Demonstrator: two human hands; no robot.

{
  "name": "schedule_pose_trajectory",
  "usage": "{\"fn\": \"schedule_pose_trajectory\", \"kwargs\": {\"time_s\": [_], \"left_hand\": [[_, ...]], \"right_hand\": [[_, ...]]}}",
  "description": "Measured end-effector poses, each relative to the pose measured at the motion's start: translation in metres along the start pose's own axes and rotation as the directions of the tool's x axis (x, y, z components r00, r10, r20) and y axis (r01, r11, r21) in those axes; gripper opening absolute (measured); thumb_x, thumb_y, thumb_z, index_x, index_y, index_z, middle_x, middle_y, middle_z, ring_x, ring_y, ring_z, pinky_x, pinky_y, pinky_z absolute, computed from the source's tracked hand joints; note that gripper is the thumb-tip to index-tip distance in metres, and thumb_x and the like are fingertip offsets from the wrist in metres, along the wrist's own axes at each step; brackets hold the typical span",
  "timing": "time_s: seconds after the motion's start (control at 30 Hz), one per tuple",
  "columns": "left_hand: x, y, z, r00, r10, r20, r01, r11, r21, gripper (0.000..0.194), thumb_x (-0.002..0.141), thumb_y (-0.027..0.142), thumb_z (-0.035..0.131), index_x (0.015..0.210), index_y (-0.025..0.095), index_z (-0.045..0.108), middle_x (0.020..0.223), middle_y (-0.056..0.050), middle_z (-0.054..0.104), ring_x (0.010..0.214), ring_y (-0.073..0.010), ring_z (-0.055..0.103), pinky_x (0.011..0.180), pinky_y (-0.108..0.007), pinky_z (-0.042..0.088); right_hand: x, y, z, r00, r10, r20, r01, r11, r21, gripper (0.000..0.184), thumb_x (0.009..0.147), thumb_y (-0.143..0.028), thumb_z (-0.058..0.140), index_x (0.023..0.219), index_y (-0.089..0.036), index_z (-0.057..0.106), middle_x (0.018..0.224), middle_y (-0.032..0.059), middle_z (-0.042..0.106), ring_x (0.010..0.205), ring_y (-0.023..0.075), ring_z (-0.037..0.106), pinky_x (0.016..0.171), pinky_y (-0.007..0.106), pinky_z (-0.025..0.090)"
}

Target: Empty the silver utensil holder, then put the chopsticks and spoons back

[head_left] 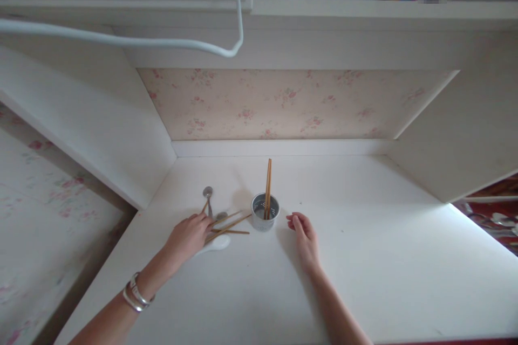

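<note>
My left hand [193, 233] is closed over a loose pile of utensils, its fingertips hidden, so what it grips cannot be made out. Several wooden chopsticks [234, 222] stick out from beside and beneath its fingers. Just beyond lie a metal spoon [208, 192] and what looks like a second metal spoon bowl [222, 216]. A white spoon [218, 243] rests on the near side of the hand. Right of the pile, a perforated metal cup [264, 223] stands upright with wooden chopsticks [268, 186] leaning in it. My right hand [304, 236], fingers curled and holding nothing visible, is beside the cup, apart from it.
The white tabletop [384, 269] has a side panel [93, 118] at left, another [453, 118] at right and a flowered back wall [275, 105]. Overhead are a cabinet shelf [343, 8] with plastic-wrapped items and a white bent tube [162, 43].
</note>
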State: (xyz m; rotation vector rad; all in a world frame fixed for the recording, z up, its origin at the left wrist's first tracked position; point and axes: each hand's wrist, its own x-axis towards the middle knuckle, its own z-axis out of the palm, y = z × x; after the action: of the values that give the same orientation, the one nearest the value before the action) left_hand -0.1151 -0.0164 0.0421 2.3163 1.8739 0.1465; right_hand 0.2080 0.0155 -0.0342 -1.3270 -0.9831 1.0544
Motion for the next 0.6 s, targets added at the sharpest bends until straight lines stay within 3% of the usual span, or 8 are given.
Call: {"fn": "schedule_pose_trajectory", "kwargs": {"time_s": [0.13, 0.23, 0.3, 0.37, 0.47, 0.6], "left_hand": [[0.007, 0.009, -0.032, 0.99, -0.025, -0.139, 0.005, 0.99, -0.142, 0.032, 0.094, 0.03, 0.035, 0.095, 0.019, 0.065, 0.094, -0.008, 0.066, 0.09, -0.0199, 0.06, 0.084, -0.033, 0.045], [0.014, 0.023, -0.067, 0.967, -0.113, -0.229, 0.015, 0.919, -0.393, 0.032, 0.091, 0.04, 0.041, 0.099, 0.018, 0.064, 0.092, -0.006, 0.067, 0.084, -0.0182, 0.06, 0.079, -0.032, 0.048], [0.02, 0.037, -0.088, 0.962, -0.179, -0.206, -0.001, 0.752, -0.66, 0.036, 0.088, 0.045, 0.048, 0.105, 0.017, 0.062, 0.088, -0.005, 0.067, 0.078, -0.0168, 0.061, 0.073, -0.029, 0.05], [0.029, 0.053, -0.103, 0.957, -0.203, -0.209, -0.062, 0.56, -0.826, 0.04, 0.085, 0.045, 0.055, 0.109, 0.014, 0.06, 0.088, -0.006, 0.067, 0.076, -0.0158, 0.061, 0.07, -0.029, 0.052], [0.048, 0.074, -0.112, 0.946, -0.187, -0.266, -0.165, 0.429, -0.888, 0.04, 0.083, 0.044, 0.059, 0.108, 0.013, 0.06, 0.088, -0.006, 0.067, 0.076, -0.0149, 0.062, 0.068, -0.028, 0.053], [0.084, 0.091, -0.096, 0.952, -0.14, -0.272, -0.193, 0.415, -0.889, 0.036, 0.082, 0.043, 0.058, 0.103, 0.014, 0.06, 0.092, -0.007, 0.069, 0.08, -0.0153, 0.064, 0.067, -0.026, 0.052]], "right_hand": [[0.0, 0.0, 0.001, 1.0, -0.001, 0.001, 0.001, 1.0, -0.014, 0.04, 0.08, -0.057, 0.057, 0.099, -0.022, 0.062, 0.092, 0.0066, 0.07, 0.08, 0.0224, 0.062, 0.078, 0.036, 0.047], [0.0, -0.001, 0.001, 1.0, -0.012, -0.007, 0.012, 1.0, -0.029, 0.041, 0.08, -0.056, 0.056, 0.1, -0.021, 0.062, 0.091, 0.0064, 0.069, 0.078, 0.0215, 0.061, 0.076, 0.035, 0.047], [-0.001, -0.003, 0.002, 1.0, -0.021, -0.017, 0.02, 0.999, -0.038, 0.042, 0.08, -0.057, 0.056, 0.1, -0.021, 0.062, 0.09, 0.0063, 0.069, 0.076, 0.0214, 0.06, 0.075, 0.036, 0.047], [-0.002, -0.006, 0.002, 1.0, -0.022, -0.02, 0.022, 0.999, -0.039, 0.042, 0.079, -0.057, 0.056, 0.1, -0.022, 0.062, 0.089, 0.0062, 0.069, 0.074, 0.0215, 0.06, 0.074, 0.036, 0.047], [-0.003, -0.008, 0.002, 0.999, -0.021, -0.028, 0.02, 0.999, -0.038, 0.04, 0.079, -0.057, 0.056, 0.099, -0.022, 0.062, 0.088, 0.0057, 0.069, 0.072, 0.0212, 0.059, 0.072, 0.036, 0.047], [-0.004, -0.01, 0.002, 0.999, -0.047, -0.011, 0.047, 0.997, -0.057, 0.038, 0.081, -0.055, 0.053, 0.1, -0.023, 0.061, 0.088, 0.0047, 0.069, 0.07, 0.0198, 0.059, 0.07, 0.034, 0.047]]}}
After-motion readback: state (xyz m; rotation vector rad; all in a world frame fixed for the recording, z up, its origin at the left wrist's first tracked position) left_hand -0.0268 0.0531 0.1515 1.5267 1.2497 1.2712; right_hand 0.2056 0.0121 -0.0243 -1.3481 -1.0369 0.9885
